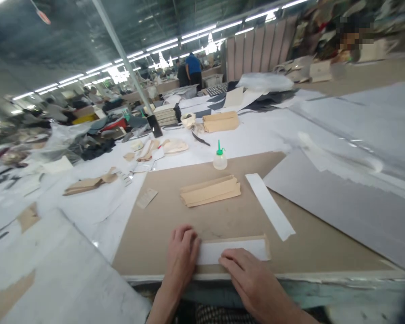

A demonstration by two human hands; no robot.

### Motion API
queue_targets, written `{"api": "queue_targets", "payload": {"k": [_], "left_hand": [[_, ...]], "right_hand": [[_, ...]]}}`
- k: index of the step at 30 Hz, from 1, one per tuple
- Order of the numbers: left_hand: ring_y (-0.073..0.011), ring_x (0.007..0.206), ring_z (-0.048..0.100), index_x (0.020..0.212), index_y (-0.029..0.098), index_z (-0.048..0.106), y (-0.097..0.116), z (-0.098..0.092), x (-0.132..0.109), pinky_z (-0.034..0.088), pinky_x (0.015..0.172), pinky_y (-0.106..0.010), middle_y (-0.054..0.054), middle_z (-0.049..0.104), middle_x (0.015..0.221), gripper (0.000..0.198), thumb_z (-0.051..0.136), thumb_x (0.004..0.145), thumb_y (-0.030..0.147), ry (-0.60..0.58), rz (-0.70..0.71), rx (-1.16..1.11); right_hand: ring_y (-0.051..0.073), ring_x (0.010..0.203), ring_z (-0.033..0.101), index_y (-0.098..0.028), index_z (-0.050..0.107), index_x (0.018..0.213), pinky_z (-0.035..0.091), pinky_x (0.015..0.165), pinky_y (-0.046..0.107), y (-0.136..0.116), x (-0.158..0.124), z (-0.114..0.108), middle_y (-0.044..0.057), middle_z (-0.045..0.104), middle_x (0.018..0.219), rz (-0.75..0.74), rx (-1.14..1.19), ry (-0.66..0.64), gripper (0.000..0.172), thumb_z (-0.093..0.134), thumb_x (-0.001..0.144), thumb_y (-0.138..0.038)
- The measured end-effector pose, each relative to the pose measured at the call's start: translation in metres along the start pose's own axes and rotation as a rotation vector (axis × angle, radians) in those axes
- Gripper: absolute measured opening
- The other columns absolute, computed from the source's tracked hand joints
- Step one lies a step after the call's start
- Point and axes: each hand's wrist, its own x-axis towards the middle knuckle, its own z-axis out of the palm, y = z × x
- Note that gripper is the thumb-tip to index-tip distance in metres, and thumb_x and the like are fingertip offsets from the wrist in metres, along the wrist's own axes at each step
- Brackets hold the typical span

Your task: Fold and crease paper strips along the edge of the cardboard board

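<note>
A white strip (249, 247) lies over a tan piece (267, 252) on the brown board (155, 238) near the table's front edge. At the strip's left end rests my left hand (182, 254), its fingers curled down together; what they press or hold is hidden. My right hand (249, 274) reaches over the strip's front edge with thumb and fingers closed at the white material. Beyond the hands sits a stack of tan strips (211, 191), with a longer white strip (270, 207) slanting at its right.
A small bottle with a green nozzle (220, 159) stands at the board's back edge. A large grey sheet (344, 211) overlaps the right side. A small pale card (147, 198) lies left. Farther back are a metal pole (124, 58), folded tan pieces (221, 121) and people.
</note>
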Motion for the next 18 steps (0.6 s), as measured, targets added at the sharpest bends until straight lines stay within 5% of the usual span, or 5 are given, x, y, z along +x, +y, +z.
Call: {"api": "queue_targets", "payload": {"k": [4, 9, 13, 16, 18], "left_hand": [[-0.0249, 0.108, 0.053, 0.097, 0.021, 0.063, -0.023, -0.021, -0.006, 0.045, 0.099, -0.049, -0.008, 0.060, 0.112, 0.016, 0.048, 0.098, 0.026, -0.067, -0.044, 0.030], [-0.0234, 0.111, 0.052, 0.085, 0.020, 0.060, -0.013, -0.028, -0.002, 0.043, 0.100, -0.044, -0.007, 0.059, 0.114, 0.016, 0.054, 0.095, 0.031, -0.201, -0.068, -0.164], [-0.0159, 0.084, 0.059, 0.079, 0.019, 0.053, -0.007, -0.033, 0.005, 0.048, 0.076, -0.030, -0.003, 0.063, 0.093, 0.024, 0.056, 0.094, 0.038, -0.345, -0.218, -0.449], [-0.0106, 0.059, 0.054, 0.099, 0.019, 0.052, -0.009, -0.035, 0.004, 0.043, 0.056, -0.023, 0.004, 0.058, 0.072, 0.028, 0.051, 0.096, 0.047, -0.440, -0.420, -0.728], [-0.0106, 0.060, 0.057, 0.121, 0.019, 0.046, -0.013, -0.035, -0.002, 0.046, 0.056, -0.023, 0.004, 0.061, 0.077, 0.036, 0.050, 0.096, 0.045, -0.404, -0.484, -0.848]], "right_hand": [[0.025, 0.096, 0.058, -0.015, 0.064, 0.109, 0.053, 0.088, 0.042, -0.006, 0.018, 0.027, 0.010, 0.064, 0.108, -0.028, -0.018, -0.039, 0.033, 0.051, 0.083, 0.001], [0.024, 0.096, 0.057, -0.015, 0.065, 0.109, 0.052, 0.088, 0.041, -0.003, 0.020, 0.038, 0.010, 0.064, 0.107, -0.028, -0.075, -0.017, 0.032, 0.052, 0.083, -0.001], [0.025, 0.100, 0.057, -0.014, 0.064, 0.113, 0.051, 0.088, 0.040, -0.002, 0.017, 0.036, 0.011, 0.064, 0.111, -0.052, -0.090, 0.000, 0.036, 0.049, 0.084, -0.001], [0.024, 0.100, 0.057, -0.015, 0.064, 0.114, 0.051, 0.089, 0.039, -0.003, 0.017, 0.034, 0.011, 0.065, 0.112, -0.046, -0.091, 0.003, 0.037, 0.049, 0.084, 0.000], [0.024, 0.100, 0.057, -0.016, 0.064, 0.115, 0.051, 0.089, 0.039, -0.003, 0.018, 0.033, 0.010, 0.064, 0.112, -0.032, -0.077, -0.011, 0.038, 0.050, 0.084, -0.001]]}}
